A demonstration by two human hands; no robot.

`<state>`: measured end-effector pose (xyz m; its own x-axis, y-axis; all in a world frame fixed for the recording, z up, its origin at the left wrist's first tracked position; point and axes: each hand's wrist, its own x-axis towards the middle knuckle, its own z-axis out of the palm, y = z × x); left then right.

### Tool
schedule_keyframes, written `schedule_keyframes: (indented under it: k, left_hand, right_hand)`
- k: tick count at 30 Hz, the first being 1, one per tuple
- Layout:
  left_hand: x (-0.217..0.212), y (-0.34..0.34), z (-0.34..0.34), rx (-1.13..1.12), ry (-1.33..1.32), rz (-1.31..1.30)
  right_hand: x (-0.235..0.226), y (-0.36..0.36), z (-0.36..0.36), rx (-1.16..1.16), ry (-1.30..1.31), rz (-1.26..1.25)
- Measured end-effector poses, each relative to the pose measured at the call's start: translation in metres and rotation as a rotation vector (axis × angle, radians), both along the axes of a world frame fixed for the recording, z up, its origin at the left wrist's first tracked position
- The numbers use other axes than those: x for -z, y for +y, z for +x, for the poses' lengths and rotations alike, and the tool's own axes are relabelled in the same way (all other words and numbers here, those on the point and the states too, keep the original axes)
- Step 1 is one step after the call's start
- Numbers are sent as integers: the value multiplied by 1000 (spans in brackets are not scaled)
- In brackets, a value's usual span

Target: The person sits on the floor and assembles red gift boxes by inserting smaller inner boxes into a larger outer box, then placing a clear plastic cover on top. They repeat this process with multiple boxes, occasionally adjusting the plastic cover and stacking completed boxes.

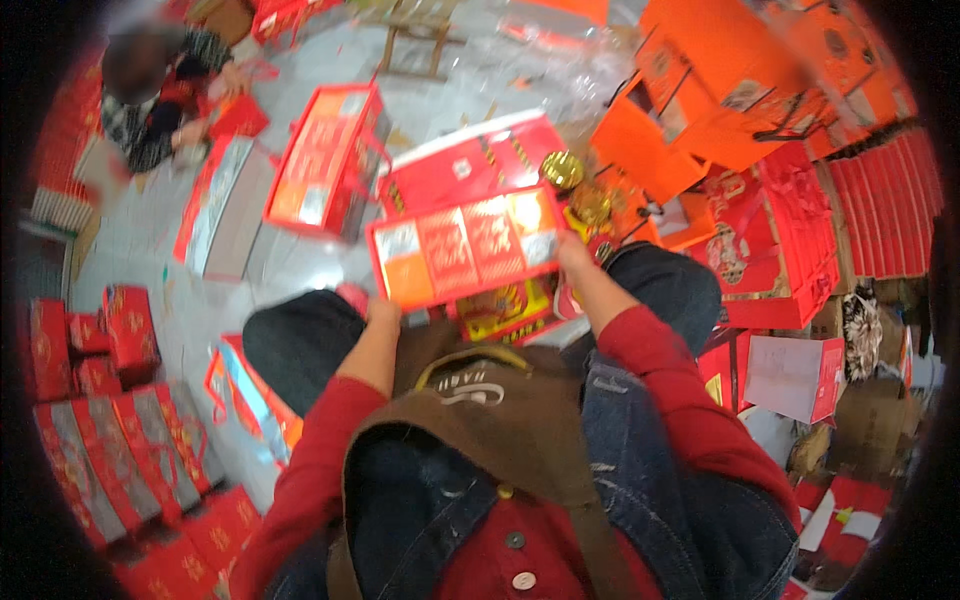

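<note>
Between my two hands is a flat red and orange gift box [465, 250] with shiny panels, held at a slight tilt above my lap. My left hand [382, 313] grips its lower left corner, and my right hand [573, 255] closes round its right end; the fingers beneath are hidden. Just beyond lies a larger red box [470, 160] with a white edge, partly covered by the one I hold. Gold round ornaments [562, 170] sit beside my right hand. Below the held box shows a yellow and red package [508, 310].
A red gift box with handles [325, 160] stands to the left, near an open pale-sided box [225, 210]. Orange bags [655, 140] crowd the far right, red bags [770, 235] nearer. Stacked red boxes [130, 450] fill the lower left. Another person [150, 90] works at far left.
</note>
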<state>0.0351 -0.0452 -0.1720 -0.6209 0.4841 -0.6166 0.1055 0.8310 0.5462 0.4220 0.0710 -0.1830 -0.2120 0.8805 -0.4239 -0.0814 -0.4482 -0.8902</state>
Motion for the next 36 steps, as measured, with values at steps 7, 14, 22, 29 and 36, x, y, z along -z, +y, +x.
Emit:
schedule_keyframes:
  k: [7, 14, 22, 29, 36]
  left_hand:
    - [-74, -5, 24, 752, 432, 198]
    - [-81, -10, 52, 1196, 454, -139]
    - [-40, -9, 39, 855, 688, 449]
    - [-47, 0, 43, 293, 330, 151]
    - [-64, -27, 37, 43, 50, 224]
  right_hand:
    - [-57, -33, -2, -96, -1165, 269]
    - [-58, -30, -8, -524, -1292, 301]
    - [-166, 21, 5, -137, -779, 503]
    - [-91, -39, -49, -148, -26, -283]
    - [-81, -82, -190, -189, 91, -498]
